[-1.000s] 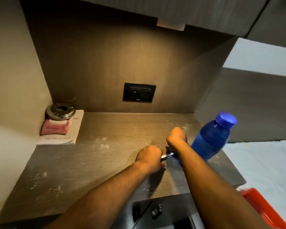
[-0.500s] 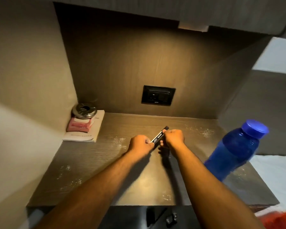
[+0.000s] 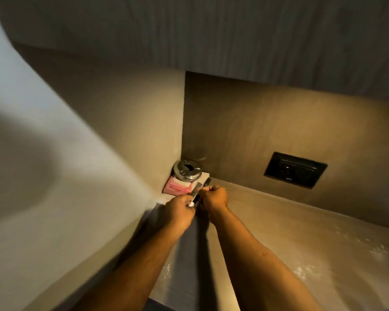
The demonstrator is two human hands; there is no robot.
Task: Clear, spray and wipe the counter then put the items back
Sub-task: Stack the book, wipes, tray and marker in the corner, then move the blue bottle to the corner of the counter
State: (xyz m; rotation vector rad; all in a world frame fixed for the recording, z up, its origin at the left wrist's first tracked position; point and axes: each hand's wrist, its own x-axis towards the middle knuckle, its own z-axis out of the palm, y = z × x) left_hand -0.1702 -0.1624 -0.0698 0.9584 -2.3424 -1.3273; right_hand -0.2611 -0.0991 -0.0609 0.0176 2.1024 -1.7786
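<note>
A black marker pen with a white end is held between both hands above the wooden counter. My left hand pinches its near white end and my right hand grips its middle. Just behind them in the back left corner a round metal ashtray sits on a pink packet, which lies on a white booklet. White powdery smears mark the counter at the right.
A black wall socket is set in the back panel. A side wall closes the niche on the left and a cabinet overhangs it. The view is blurred.
Both hands carried the marker from the counter's middle to the back left corner, near the ashtray stack. The view swung left, so the blue bottle is out of sight.
</note>
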